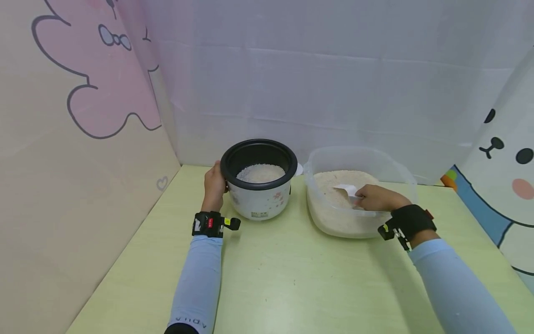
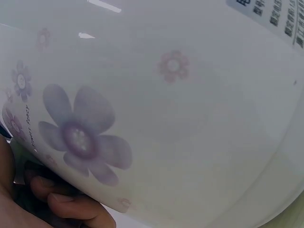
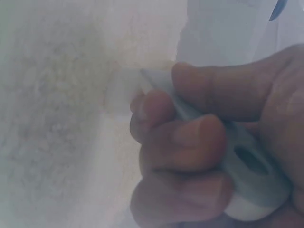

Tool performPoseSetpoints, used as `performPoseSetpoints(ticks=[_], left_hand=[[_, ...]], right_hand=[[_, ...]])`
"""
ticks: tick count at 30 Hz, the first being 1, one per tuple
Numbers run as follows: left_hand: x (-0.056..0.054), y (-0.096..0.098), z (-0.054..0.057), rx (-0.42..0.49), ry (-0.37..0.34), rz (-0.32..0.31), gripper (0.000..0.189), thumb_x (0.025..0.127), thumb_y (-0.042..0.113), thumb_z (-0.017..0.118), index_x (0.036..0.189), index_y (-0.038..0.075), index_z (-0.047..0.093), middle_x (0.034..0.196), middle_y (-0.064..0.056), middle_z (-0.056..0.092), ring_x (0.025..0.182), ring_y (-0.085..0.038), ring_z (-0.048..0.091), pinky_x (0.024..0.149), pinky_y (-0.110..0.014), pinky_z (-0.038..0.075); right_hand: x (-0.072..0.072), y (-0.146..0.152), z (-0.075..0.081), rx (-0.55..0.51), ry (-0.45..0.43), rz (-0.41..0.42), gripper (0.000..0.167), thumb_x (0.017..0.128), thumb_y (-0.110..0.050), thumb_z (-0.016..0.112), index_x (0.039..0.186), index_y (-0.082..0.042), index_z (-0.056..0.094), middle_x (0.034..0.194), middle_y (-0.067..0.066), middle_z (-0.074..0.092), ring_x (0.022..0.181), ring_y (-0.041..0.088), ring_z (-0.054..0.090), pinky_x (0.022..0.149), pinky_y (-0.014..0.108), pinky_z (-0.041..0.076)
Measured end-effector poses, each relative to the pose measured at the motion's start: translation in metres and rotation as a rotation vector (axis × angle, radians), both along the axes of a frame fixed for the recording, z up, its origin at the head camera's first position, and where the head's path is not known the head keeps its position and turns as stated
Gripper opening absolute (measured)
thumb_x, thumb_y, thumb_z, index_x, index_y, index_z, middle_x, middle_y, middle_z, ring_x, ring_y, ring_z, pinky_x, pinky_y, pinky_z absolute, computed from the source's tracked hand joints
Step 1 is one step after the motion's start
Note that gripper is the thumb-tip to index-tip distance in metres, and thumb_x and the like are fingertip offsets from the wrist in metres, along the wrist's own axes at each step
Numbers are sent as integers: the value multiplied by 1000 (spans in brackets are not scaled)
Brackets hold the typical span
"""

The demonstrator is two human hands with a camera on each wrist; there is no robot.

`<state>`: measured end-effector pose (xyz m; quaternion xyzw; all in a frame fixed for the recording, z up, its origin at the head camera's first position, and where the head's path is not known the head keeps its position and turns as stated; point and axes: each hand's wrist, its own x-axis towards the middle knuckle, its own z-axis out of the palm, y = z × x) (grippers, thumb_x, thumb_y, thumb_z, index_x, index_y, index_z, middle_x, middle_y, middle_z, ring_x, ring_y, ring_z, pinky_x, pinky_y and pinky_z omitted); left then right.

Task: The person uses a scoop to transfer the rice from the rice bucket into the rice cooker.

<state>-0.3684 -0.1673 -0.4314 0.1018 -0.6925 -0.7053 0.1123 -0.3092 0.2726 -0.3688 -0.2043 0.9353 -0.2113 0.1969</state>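
Note:
A white rice cooker (image 1: 254, 204) with a flower print and a black rim stands without a lid, rice (image 1: 260, 173) in its dark pot. My left hand (image 1: 214, 183) grips the cooker's left side; in the left wrist view its fingers (image 2: 73, 206) curl at a dark part of the printed body (image 2: 190, 133). To the right, a clear plastic tub (image 1: 354, 155) is partly filled with rice (image 1: 342, 177). Inside it my right hand (image 1: 380, 198) holds a white scoop (image 1: 347, 188), its blade at the rice. The right wrist view shows fingers wrapped around the scoop handle (image 3: 259, 185).
Cooker and tub stand near the back edge of the pale green table (image 1: 267, 278). A white curtain (image 1: 333, 93) hangs behind them. Printed wall panels (image 1: 104, 185) rise at left and right. A few specks lie on the tabletop.

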Motion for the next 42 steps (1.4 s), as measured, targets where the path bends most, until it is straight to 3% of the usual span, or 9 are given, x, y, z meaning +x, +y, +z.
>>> performPoseSetpoints(ticks=[14, 19, 25, 28, 35, 42], left_hand=[[0, 1, 1, -4, -5, 4, 46, 107, 52, 40, 77, 18, 47, 69, 2, 41, 58, -13, 41, 53, -26, 34], [-1, 1, 0, -2, -10, 6, 46, 107, 52, 40, 78, 17, 48, 70, 2, 41, 60, -13, 41, 54, -26, 34], [-2, 0, -1, -7, -7, 6, 47, 107, 52, 39, 77, 17, 48, 68, 2, 41, 58, -13, 40, 53, -26, 34], [-2, -1, -2, -10, -11, 4, 47, 107, 52, 39, 77, 16, 48, 68, 1, 41, 58, -13, 40, 53, -26, 35], [-2, 0, -1, -17, -17, 7, 47, 107, 53, 39, 78, 17, 49, 71, 1, 43, 61, -13, 42, 55, -26, 37], [-2, 1, 0, -18, -18, 13, 46, 107, 52, 39, 78, 17, 49, 72, 1, 43, 61, -14, 42, 56, -27, 37]], right_hand=[[0, 3, 1, -85, -46, 1, 27, 104, -10, 50, 77, -10, 58, 61, -5, 41, 54, 10, 33, 58, 30, 32], [0, 5, 3, -144, -87, 2, 22, 106, -14, 50, 95, -8, 67, 59, -5, 39, 52, 9, 29, 56, 28, 31], [0, 6, 5, -186, -119, 4, 21, 107, -17, 51, 110, -4, 68, 57, -4, 37, 50, 9, 27, 55, 28, 30], [0, 5, 5, -202, -120, 4, 21, 107, -17, 52, 109, -4, 68, 56, -4, 37, 49, 9, 27, 55, 28, 30], [-2, 5, 1, -267, -135, 29, 29, 108, -17, 50, 83, -7, 61, 56, -4, 35, 47, 8, 27, 55, 28, 32], [-3, 7, 0, -333, -171, 54, 29, 108, -16, 49, 86, -3, 61, 56, -4, 37, 46, 8, 27, 52, 29, 33]])
